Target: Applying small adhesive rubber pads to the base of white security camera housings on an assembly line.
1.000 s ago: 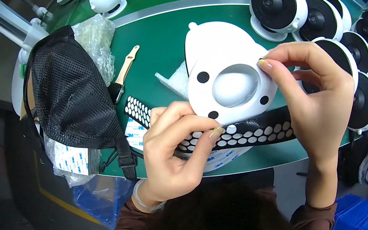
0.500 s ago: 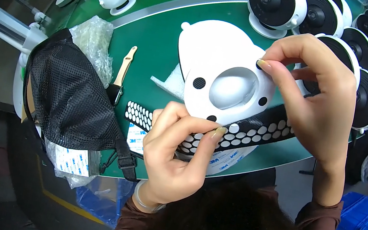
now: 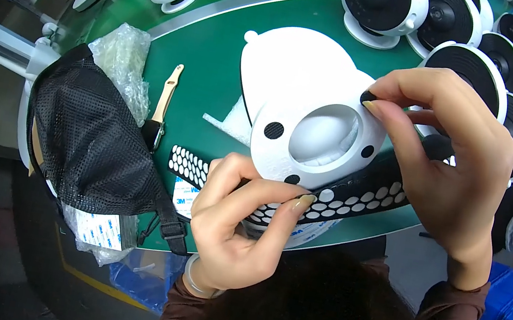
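Compared with half a second ago, I see more of a black pad (image 3: 368,98) between the finger and thumb of the right hand (image 3: 459,167), which sits slightly farther right in my view; the left hand (image 3: 238,231) keeps its place at the near edge of the white base (image 3: 268,150). The right hand's pinch is closed on that pad, at the base's upper right edge; I cannot tell whether the pad touches the base. The left thumb and forefinger are closed on the strip (image 3: 344,204), just beside the base's lower edge, and I cannot tell whether they pinch the base too. The base lies between the two grips over the green table (image 3: 195,99). It is smooth, with a round opening and three textured black dots around it. The strip is black, covered in rows of white discs.
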`<state>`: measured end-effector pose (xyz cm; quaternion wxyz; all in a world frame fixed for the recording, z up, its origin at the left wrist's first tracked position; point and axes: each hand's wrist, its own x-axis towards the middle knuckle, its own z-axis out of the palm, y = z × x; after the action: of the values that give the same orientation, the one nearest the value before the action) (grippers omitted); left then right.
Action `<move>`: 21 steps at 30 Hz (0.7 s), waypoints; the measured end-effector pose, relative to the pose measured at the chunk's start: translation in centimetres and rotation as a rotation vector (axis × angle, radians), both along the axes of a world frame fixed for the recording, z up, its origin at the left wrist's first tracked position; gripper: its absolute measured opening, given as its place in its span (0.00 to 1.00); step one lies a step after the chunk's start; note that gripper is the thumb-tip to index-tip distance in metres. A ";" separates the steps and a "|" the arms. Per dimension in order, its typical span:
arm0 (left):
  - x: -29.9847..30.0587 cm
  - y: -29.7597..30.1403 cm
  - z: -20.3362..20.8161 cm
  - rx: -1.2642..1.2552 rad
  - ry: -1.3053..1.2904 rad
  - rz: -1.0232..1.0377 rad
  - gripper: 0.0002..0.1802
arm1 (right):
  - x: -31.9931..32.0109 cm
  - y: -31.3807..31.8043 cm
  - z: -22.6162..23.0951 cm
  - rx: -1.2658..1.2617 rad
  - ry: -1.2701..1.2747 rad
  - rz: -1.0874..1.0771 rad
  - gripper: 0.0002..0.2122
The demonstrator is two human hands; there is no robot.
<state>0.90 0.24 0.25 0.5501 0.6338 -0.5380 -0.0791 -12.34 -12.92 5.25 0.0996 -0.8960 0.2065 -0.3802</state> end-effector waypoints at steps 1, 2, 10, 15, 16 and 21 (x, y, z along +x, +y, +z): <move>0.1 -0.1 -0.1 -0.017 -0.005 -0.015 0.08 | -0.1 0.0 0.3 0.001 0.000 -0.002 0.04; 0.1 -0.1 -0.1 -0.032 -0.011 -0.029 0.08 | -0.1 0.1 0.7 -0.005 0.063 -0.019 0.04; -0.3 -0.1 -0.4 -0.072 0.061 0.000 0.08 | 0.5 1.0 2.0 0.063 0.149 0.028 0.05; -0.5 -0.4 -0.1 -0.091 0.036 0.043 0.08 | -0.8 2.6 -0.1 0.038 0.061 0.092 0.06; -0.5 -0.4 -0.1 -0.095 0.019 0.059 0.08 | -1.1 2.2 0.1 0.127 0.019 0.111 0.05; -0.2 -0.6 -0.4 -0.104 0.006 0.026 0.09 | -0.4 -1.3 0.2 0.377 -0.092 0.120 0.03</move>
<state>0.70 -0.36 -0.16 0.5846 0.6111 -0.5316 -0.0459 -12.77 -14.24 5.47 0.2973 -0.8539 0.2155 -0.3687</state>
